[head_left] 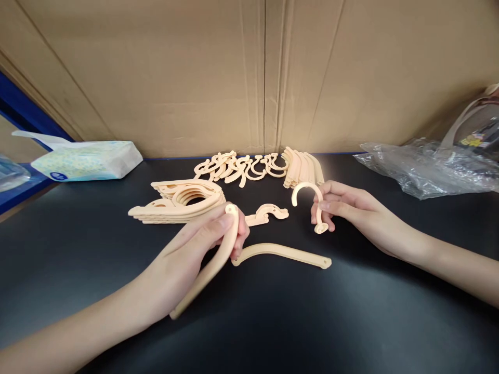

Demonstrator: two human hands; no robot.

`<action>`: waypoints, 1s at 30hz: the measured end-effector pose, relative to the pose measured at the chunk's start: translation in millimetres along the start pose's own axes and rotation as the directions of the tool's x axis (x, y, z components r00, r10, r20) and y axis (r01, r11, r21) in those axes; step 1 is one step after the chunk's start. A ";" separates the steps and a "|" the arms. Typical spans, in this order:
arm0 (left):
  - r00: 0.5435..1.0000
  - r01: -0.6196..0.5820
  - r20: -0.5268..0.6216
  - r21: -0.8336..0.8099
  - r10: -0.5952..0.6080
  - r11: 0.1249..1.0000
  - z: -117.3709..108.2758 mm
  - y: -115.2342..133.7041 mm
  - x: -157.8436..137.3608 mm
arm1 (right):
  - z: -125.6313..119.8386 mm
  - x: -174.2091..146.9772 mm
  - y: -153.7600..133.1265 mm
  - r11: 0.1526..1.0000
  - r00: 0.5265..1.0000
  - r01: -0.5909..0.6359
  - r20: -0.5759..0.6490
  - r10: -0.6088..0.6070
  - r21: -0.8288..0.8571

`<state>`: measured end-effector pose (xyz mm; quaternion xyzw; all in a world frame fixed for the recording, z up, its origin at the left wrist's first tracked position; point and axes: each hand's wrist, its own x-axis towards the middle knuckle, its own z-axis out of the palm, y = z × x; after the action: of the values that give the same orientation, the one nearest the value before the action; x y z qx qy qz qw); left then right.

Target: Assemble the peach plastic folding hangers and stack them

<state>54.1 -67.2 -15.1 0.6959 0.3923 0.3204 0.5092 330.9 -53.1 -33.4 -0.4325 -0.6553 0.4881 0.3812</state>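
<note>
Between the thumb and fingers of my left hand (202,244) is a cream curved hanger arm (212,267), its holed end up and its long end slanting down to the left. My right hand (346,205) pinches a cream hanger hook (307,189) upright, its round base at the bottom and its curve opening to the left. A second hanger arm (284,252) lies on the black table between my hands, partly behind my left fingers. Just beyond it rests a small wavy cream piece (268,212), partly hidden by my left hand.
Stacked folded hanger pieces (175,208) lie left of centre. At the back are loose hooks (241,169) and a row of hanger arms (302,166). A tissue pack (89,161) sits at left, clear plastic bags (421,169) at right. Cardboard (195,78) stands behind the table (292,322).
</note>
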 end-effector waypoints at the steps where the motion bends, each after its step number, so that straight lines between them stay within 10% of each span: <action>1: 1.000 0.004 -0.010 0.069 -0.003 0.998 0.7 2.1 -1.1 | 0.3 0.3 -0.5 1.000 1.000 -0.002 0.001 0.002 0.002; 10: 0.965 -0.232 0.079 0.698 0.249 0.678 -0.8 -0.2 -2.9 | 0.2 0.6 -0.9 1.000 1.000 -0.008 0.015 0.007 0.020; 30: 0.893 -0.286 0.121 0.896 0.433 0.340 9.4 -28.3 4.5 | 6.3 1.9 -9.1 0.990 0.994 -0.088 0.080 0.079 0.110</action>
<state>58.0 -62.8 -44.6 0.9019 0.3718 0.2137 -0.0518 322.7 -54.6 -25.9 -0.4184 -0.6219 0.5561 0.3592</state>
